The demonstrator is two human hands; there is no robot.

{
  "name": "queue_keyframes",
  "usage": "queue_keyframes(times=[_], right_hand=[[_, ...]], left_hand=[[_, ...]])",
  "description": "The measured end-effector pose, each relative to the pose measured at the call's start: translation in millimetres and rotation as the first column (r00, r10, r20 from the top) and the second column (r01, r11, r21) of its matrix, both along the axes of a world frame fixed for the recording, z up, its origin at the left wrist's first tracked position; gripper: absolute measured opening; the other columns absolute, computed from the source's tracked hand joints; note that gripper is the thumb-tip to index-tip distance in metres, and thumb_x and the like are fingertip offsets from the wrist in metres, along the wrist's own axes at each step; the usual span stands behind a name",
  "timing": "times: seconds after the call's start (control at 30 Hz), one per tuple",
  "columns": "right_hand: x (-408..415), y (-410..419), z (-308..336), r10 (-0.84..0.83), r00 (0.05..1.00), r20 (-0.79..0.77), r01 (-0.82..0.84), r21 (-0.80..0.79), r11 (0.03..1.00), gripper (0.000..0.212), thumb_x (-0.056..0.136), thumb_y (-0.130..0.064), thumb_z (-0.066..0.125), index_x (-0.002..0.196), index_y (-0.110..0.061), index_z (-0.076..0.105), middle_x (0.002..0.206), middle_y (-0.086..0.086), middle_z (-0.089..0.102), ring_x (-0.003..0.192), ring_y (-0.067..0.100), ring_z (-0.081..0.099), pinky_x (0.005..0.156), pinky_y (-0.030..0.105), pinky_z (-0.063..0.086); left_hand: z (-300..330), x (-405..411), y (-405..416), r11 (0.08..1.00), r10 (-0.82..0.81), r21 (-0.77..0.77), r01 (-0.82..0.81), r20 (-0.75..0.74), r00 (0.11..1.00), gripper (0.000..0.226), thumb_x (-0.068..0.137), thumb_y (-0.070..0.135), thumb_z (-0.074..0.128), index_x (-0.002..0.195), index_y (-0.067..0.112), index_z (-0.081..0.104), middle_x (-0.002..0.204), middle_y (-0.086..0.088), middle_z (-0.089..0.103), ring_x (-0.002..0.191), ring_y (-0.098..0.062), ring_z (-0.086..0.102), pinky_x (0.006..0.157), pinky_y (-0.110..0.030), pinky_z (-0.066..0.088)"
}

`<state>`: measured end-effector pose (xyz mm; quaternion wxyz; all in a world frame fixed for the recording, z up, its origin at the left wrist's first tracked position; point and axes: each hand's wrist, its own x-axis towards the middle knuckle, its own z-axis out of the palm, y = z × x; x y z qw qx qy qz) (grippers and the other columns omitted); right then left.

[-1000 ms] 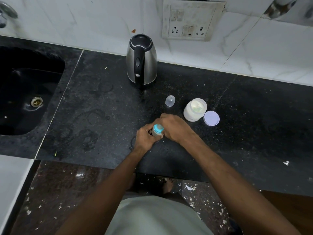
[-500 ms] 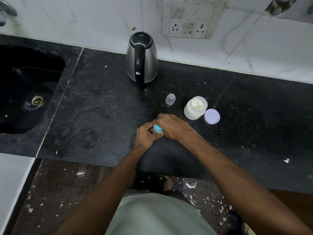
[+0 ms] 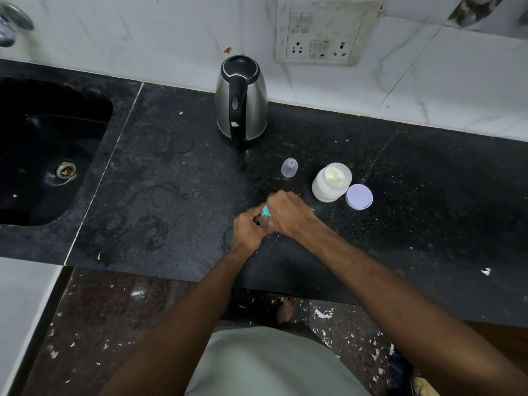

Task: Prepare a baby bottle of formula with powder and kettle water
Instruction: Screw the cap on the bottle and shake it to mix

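Observation:
A small baby bottle with a blue collar [image 3: 266, 211] stands on the black counter [image 3: 171, 181], mostly hidden by my hands. My left hand [image 3: 248, 229] grips the bottle's body from the left. My right hand [image 3: 288, 214] is curled over its blue top. Behind them a clear bottle cap [image 3: 289, 167] stands alone. To the right an open white jar of formula powder [image 3: 331, 182] holds a pale green scoop, and its lilac lid [image 3: 359, 196] lies flat beside it. A steel kettle [image 3: 241, 100] with a black handle stands against the wall.
A black sink [image 3: 37, 150] with a metal drain lies at the left, a tap [image 3: 11, 27] above it. A switch and socket plate [image 3: 325, 31] is on the tiled wall behind the kettle. The counter's front edge runs just below my hands.
My right hand has closed further over the blue top, which shows less than before. The bottle and my left hand stay in the same place on the counter.

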<state>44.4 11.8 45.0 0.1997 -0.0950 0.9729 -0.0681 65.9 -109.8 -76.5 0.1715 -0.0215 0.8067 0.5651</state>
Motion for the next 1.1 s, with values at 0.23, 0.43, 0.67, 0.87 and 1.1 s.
queue_keyframes(times=[0.23,0.43,0.67,0.87,1.1], right_hand=[[-3,20,-6,0.044,0.999,0.008,-0.043,-0.071,0.997,0.053,0.093,-0.047,0.067,0.119,-0.002,0.056,0.108,0.018,0.067,0.096,0.035,0.067,0.069,0.036,0.044],[-9,44,9,0.172,0.975,-0.144,-0.189,-0.115,0.975,0.054,0.091,-0.062,0.058,0.101,-0.009,0.059,0.089,0.007,0.066,0.078,0.031,0.065,0.07,0.042,0.053],[-29,51,40,0.42,0.767,-0.484,-0.497,-0.036,0.867,0.051,0.093,-0.062,0.048,0.109,-0.018,0.066,0.089,0.001,0.068,0.068,0.026,0.065,0.059,0.03,0.045],[-41,43,55,0.595,0.507,-0.623,-0.657,0.168,0.735,0.042,0.097,-0.044,0.053,0.074,-0.011,0.065,0.065,0.005,0.058,0.049,0.024,0.053,0.041,0.032,0.042],[-41,23,55,0.449,0.635,-0.629,-0.447,0.175,0.877,0.026,0.077,-0.029,0.052,0.059,-0.011,0.057,0.05,0.005,0.057,0.037,0.026,0.045,0.046,0.026,0.021]], left_hand=[[9,0,1,0.997,0.01,0.08,-0.012,0.022,1.0,0.052,0.074,0.007,0.09,0.123,0.011,0.074,0.105,0.001,0.078,0.092,-0.005,0.073,0.078,-0.014,0.056],[36,-3,-1,0.974,-0.038,0.225,0.021,0.075,0.996,0.057,0.074,-0.012,0.079,0.114,0.027,0.069,0.102,0.003,0.076,0.091,-0.005,0.071,0.083,-0.027,0.058],[89,-16,0,0.916,-0.178,0.374,0.146,0.052,0.983,0.048,0.073,-0.005,0.069,0.114,0.019,0.065,0.094,0.008,0.07,0.088,-0.007,0.065,0.076,-0.022,0.052],[114,-27,2,0.902,-0.289,0.358,0.241,0.088,0.953,0.026,0.073,-0.004,0.078,0.096,0.003,0.067,0.086,-0.005,0.065,0.085,-0.018,0.062,0.079,-0.033,0.051],[121,-27,12,0.964,-0.105,0.254,0.083,0.074,0.992,0.026,0.073,-0.008,0.082,0.096,-0.003,0.069,0.078,-0.004,0.069,0.073,-0.013,0.065,0.066,-0.028,0.053]])
